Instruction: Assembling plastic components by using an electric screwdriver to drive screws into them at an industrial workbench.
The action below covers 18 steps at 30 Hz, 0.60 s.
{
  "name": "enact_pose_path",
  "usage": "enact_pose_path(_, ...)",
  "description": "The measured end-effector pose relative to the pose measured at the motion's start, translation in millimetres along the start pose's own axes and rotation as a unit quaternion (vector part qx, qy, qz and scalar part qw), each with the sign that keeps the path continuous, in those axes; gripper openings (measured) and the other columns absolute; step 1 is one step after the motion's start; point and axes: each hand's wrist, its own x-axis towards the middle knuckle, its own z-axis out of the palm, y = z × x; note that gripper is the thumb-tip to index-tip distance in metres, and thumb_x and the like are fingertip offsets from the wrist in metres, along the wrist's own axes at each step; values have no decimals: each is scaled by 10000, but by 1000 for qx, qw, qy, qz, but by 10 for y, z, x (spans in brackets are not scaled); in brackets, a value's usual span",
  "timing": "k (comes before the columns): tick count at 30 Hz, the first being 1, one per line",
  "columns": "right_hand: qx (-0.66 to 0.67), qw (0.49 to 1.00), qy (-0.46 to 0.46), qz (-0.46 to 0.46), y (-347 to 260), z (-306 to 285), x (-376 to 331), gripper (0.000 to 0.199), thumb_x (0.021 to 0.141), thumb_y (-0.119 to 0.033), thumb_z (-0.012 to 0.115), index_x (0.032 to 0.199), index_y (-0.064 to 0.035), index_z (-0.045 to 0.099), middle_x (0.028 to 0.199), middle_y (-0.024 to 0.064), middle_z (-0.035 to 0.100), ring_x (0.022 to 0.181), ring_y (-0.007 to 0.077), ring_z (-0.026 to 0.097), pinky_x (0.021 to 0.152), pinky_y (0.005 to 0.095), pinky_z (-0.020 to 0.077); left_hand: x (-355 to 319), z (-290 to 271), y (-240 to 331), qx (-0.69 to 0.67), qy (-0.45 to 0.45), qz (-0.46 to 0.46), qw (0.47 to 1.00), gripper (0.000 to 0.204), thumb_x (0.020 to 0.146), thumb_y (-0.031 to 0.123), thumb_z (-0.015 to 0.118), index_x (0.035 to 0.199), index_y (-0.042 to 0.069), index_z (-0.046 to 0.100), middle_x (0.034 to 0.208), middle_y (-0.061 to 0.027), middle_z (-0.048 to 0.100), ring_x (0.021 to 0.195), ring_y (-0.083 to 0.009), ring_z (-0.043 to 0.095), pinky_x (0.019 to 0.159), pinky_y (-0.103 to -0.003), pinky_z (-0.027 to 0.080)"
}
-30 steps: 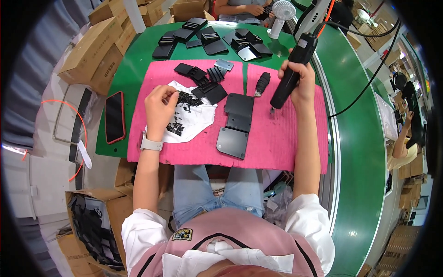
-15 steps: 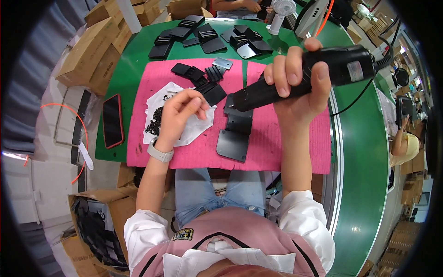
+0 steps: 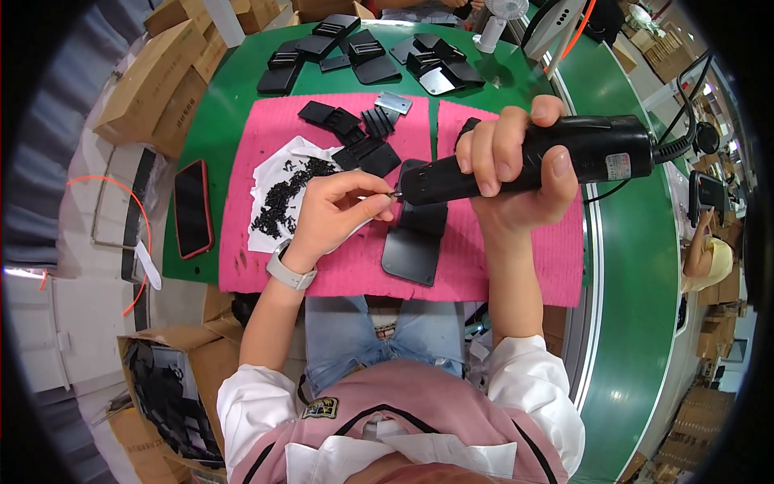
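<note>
Black plastic fills my remote view: the driver [image 3: 588, 143], clamped in the right hand [image 3: 520, 206]. Its tip meets the left hand [image 3: 334, 211], thumb and forefinger pinched together; I can't tell on what. Beneath lies the panel [image 3: 413, 254], on the pink mat [image 3: 459, 266] near the bench's [image 3: 218, 105] front edge. Slipping, the driver could nick fingertips; a wrist bump could scatter the bits [image 3: 278, 203].

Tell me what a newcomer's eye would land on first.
Probably the bulky black power tool in the right hand, right of centre, its tip at the fingertips of the left hand. Next, the pink mat beneath them on the green table, and the small black pieces on a white cloth at the mat's left.
</note>
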Motion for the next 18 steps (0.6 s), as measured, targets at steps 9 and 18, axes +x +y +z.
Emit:
enact_pose_path(9,9,1000,-21,9,28,-3,-26,308,889,-322,503,1099,-99,470,618,2,456,457,116,439,566,311,412,-42,-17,-54,-28,-4,-45,999,88,833,11,657,893,-52,645,779,-74,659,682,-132,662,625,-232,540)
enact_pose_path(18,-9,997,23,73,-59,-77,-1,297,847,-253,545,1066,-68,466,591,21,445,431,124,423,504,293,391,-19,48,-23,184,14,-52,981,65,810,19,662,829,-36,634,700,-57,646,586,-88,633,516,-217,484)
